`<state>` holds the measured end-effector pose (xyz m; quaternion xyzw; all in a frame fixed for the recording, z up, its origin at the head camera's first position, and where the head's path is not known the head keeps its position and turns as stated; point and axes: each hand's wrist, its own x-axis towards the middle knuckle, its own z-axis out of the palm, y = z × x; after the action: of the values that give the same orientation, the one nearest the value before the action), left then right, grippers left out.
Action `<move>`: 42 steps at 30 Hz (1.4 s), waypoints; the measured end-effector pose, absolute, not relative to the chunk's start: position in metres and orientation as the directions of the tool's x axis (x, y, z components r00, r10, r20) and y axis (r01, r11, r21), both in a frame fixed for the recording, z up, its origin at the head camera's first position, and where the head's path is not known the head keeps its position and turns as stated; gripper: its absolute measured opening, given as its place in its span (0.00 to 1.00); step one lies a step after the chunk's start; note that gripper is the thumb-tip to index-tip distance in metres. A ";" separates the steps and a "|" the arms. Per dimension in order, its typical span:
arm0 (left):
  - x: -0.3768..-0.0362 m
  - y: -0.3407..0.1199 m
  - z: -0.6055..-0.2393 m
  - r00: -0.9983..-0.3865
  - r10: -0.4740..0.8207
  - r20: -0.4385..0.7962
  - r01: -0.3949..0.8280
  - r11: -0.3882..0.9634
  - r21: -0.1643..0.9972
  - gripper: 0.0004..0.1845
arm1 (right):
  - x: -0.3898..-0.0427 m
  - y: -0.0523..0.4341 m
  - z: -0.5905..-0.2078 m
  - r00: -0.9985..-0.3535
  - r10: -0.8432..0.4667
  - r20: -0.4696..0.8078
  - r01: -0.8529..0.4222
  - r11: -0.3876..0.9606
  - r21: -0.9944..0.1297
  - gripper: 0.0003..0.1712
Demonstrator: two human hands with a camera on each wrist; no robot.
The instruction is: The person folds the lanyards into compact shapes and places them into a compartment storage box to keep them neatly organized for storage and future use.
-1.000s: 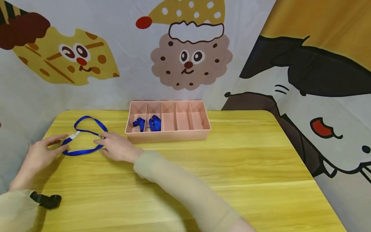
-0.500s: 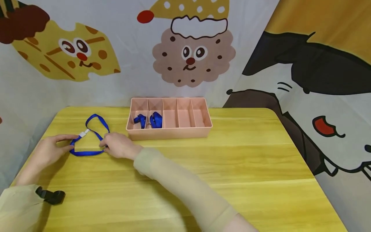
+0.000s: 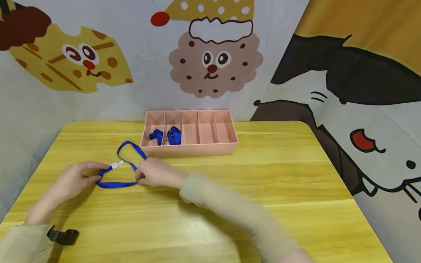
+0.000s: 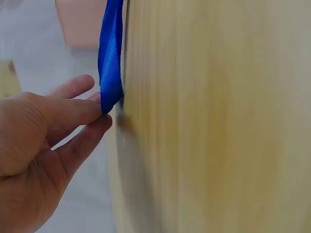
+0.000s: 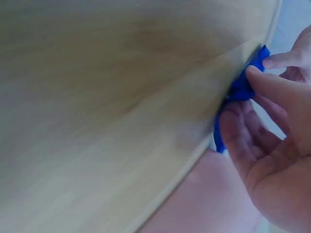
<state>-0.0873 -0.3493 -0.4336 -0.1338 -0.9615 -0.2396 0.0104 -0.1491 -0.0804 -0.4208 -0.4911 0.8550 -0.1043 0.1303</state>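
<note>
A blue lanyard (image 3: 118,185) with a white plastic buckle (image 3: 114,165) lies in a loose loop on the left part of the table. My left hand (image 3: 74,180) pinches the loop's left end between thumb and fingertips; the left wrist view shows the flat blue strap (image 4: 111,63) there. At the loop's right side my right hand (image 3: 159,172) pinches the strap, its fingers curled and partly hiding it. In the right wrist view, gathered blue strap (image 5: 240,90) shows at the right hand's fingertips.
Behind the hands stands a pink divided box (image 3: 190,149). Its two leftmost compartments each hold a folded blue lanyard (image 3: 174,135). A printed cloth (image 3: 151,98) hangs behind the wooden table (image 3: 279,175). A black device (image 3: 64,236) is strapped at the left cuff.
Both hands have drawn the lanyard to the right and slightly nearer to me. The right fingers, spread at the strap earlier, now pinch it. The box contents look the same.
</note>
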 end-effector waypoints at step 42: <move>-0.096 -0.166 -0.425 -0.887 0.462 0.025 0.402 0.742 0.536 0.16 | -0.121 0.181 -0.407 -0.772 -0.624 -0.118 -0.553 0.752 -0.358 0.08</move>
<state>-0.0956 -0.1657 -0.4251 -0.2318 -0.9317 -0.2742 -0.0546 -0.1210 0.1806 -0.4070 -0.3169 0.9288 -0.1534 0.1158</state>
